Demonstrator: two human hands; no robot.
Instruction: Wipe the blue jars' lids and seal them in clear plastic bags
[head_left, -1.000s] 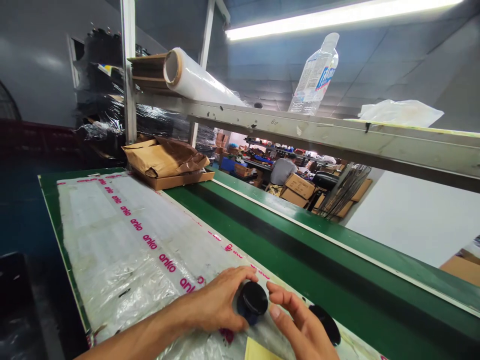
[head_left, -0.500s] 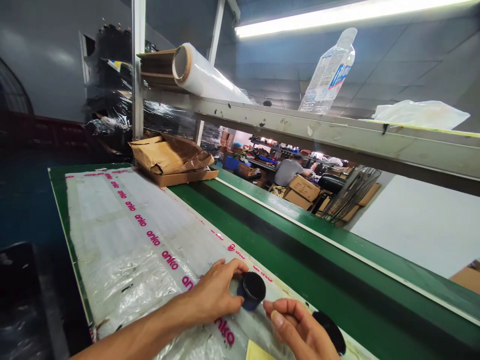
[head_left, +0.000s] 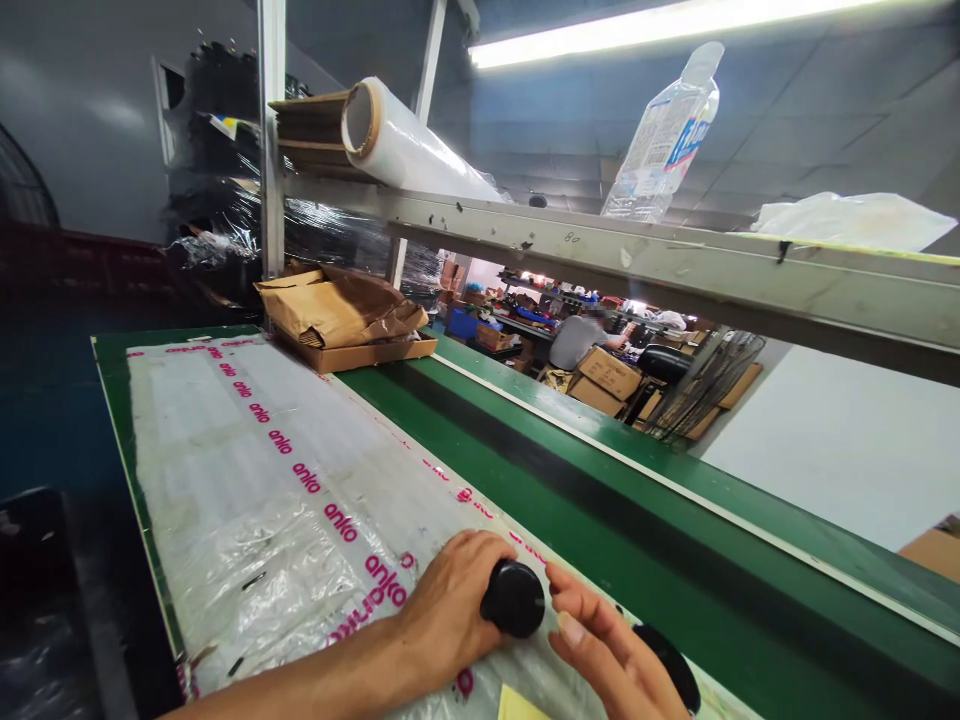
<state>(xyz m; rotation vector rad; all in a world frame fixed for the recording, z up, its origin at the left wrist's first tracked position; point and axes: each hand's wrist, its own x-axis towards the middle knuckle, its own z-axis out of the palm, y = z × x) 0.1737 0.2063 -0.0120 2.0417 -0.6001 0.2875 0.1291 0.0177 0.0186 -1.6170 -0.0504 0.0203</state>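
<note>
"anko" in pink, repeated in a line along the clear plastic sheet (head_left: 247, 470) on the table (head_left: 570, 500), running up and away from the left grip (head_left: 457, 610). "80" handwritten on the shelf edge (head_left: 572, 238) above. Bottle (head_left: 664, 140) label has blue print, unreadable.

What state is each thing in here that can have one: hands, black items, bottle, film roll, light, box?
left hand: closed around the black round piece
black round piece: held, on the clear printed sheet
right hand: open, fingertips beside the piece, not gripping
second black piece: lying free, partly hidden
water bottle: capped, leaning on the shelf
film roll: lying on its side
tube light: on
cardboard tray: open, crumpled brown paper inside
</note>
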